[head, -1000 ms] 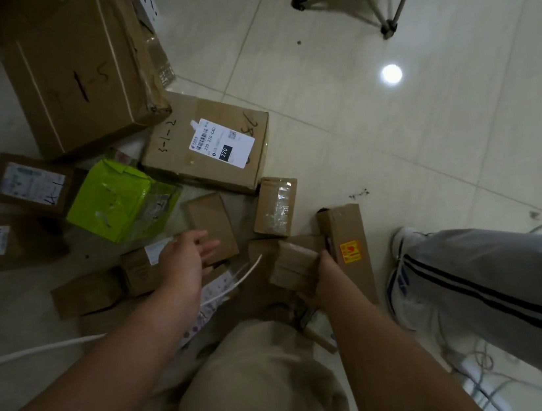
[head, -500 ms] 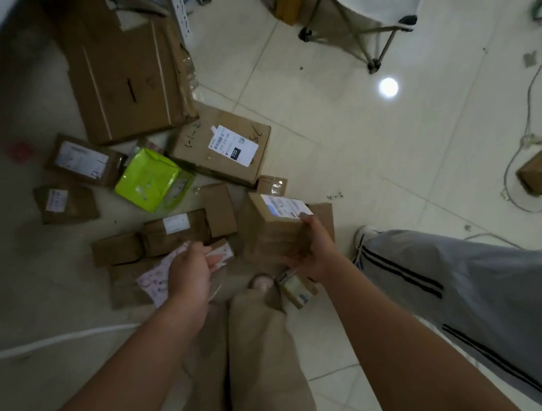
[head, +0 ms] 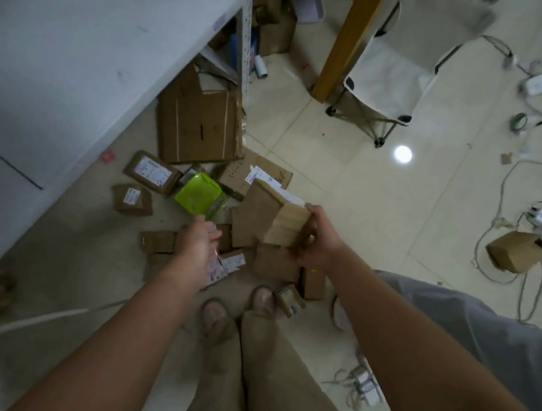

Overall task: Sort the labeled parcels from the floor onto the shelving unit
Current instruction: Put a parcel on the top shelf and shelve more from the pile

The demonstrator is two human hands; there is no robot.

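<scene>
Right hand (head: 316,244), just right of frame ctr, grips a cardboard parcel (head: 273,217) by its near end, fingers curled round the edge. The box is clear of the pile and tilted, w/ its white label on the face turned toward the top of frame. Prob. held that way so the label can be read before picking a slot.

Left hand (head: 199,245), left of ctr, has fingers loosely curled above a patterned mailer (head: 215,274). Can't tell if it pinches the mailer or only hangs over it. The held parcel sits btw. the two hands, touching only the right one.

Beyond the hands, the other parcels lie on the floor (head: 347,195). They incl. a green parcel (head: 197,194), several small labelled boxes, and a big carton (head: 197,128) by the foot of the shelf post.

The shelving unit (head: 71,59) fills the upper left, well apart from the held parcel, so the carry & placing aren't done yet. A folding chair (head: 395,61) is upper right, w/ loose cables (head: 502,195) along the right edge.
</scene>
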